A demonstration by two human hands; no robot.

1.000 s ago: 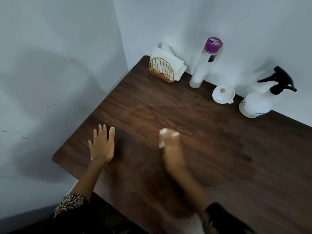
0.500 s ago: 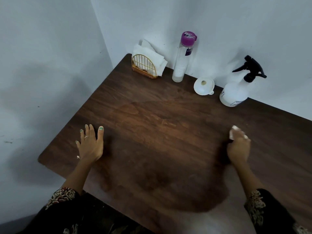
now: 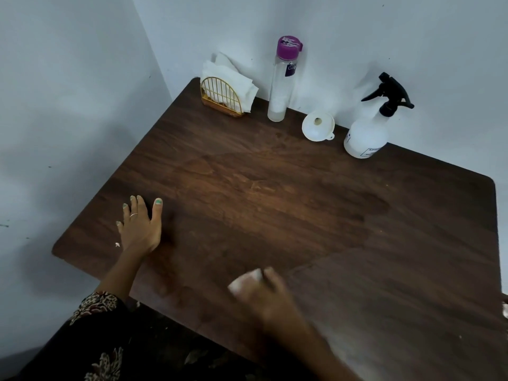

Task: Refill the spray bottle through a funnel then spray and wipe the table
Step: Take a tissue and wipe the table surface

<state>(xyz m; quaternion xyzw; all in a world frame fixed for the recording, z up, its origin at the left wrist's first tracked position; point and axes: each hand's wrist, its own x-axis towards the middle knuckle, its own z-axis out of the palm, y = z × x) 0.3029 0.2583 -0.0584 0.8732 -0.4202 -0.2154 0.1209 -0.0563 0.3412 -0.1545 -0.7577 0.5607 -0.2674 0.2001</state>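
Observation:
The dark wooden table (image 3: 275, 188) shows a darker damp patch across its middle. My right hand (image 3: 270, 295), blurred by motion, is closed on a crumpled white tissue (image 3: 246, 279) pressed to the table near the front edge. Flat on the table at the left edge rests my left hand (image 3: 141, 225), fingers spread, holding nothing. At the back against the wall stand a white spray bottle (image 3: 367, 133) with a black trigger head, a white funnel (image 3: 318, 125) lying beside it, and a tall clear bottle (image 3: 283, 81) with a purple cap.
A gold wire holder (image 3: 221, 99) with white napkins sits in the back left corner. White walls close off the table's back and left sides. A small white scrap (image 3: 117, 245) lies by my left wrist.
My right hand with the tissue swept from the table's middle to the right, then back toward the front centre. My left hand stayed planted. The view shifted slightly.

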